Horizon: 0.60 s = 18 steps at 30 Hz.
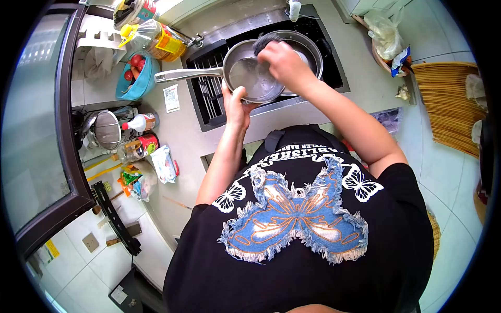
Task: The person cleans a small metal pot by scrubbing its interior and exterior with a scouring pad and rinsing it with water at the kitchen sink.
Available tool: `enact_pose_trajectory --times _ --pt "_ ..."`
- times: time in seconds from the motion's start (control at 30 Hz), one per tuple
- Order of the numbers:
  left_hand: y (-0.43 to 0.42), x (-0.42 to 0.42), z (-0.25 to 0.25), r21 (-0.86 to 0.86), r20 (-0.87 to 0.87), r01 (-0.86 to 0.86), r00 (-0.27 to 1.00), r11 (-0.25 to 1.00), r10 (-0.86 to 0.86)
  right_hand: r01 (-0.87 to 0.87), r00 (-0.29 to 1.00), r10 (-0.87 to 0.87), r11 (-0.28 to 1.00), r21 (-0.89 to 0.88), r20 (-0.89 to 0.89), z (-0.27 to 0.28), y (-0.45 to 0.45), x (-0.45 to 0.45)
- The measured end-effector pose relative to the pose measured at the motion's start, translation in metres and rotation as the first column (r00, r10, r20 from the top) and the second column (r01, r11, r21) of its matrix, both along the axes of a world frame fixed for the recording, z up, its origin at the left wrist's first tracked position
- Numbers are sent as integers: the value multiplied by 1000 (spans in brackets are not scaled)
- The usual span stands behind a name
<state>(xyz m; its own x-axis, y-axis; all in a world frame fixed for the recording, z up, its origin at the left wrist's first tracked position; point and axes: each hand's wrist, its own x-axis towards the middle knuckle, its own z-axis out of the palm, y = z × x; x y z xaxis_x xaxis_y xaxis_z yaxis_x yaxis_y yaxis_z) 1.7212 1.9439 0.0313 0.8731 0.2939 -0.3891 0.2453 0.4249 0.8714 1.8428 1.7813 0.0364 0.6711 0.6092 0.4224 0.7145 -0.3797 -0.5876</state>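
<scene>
A stainless-steel saucepan [250, 78] is held over the left part of the sink [338, 78], its long handle pointing left above a slotted rack [204, 96]. The left hand [236, 107] grips its near side from below, thumb up by the rim. The right hand [284, 62] pinches a dark scrubbing pad [267, 41] between bent fingers at the pan's far right edge. A wider metal pan [315, 55] sits in the sink, partly behind the saucepan. The faucet [295, 11] is beyond them. Left of the sink, the bench [180, 128] carries a blue basket [151, 78] of red produce and an oil bottle [163, 41].

The step in hand appears to be scouring the saucepan. The next stroke would call for a steady left grip and firm pad contact along the metal.
</scene>
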Motion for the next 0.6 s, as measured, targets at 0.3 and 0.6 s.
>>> enact_pose_trajectory --times 0.3,0.6 --pt "0 13 5 -51 -28 2 1000 999 -3 -6 990 -34 958 -287 -134 3 15 15" --pt "-10 3 -4 -8 -136 -77 988 997 76 -413 911 199 446 -794 -362 -23 49 2"
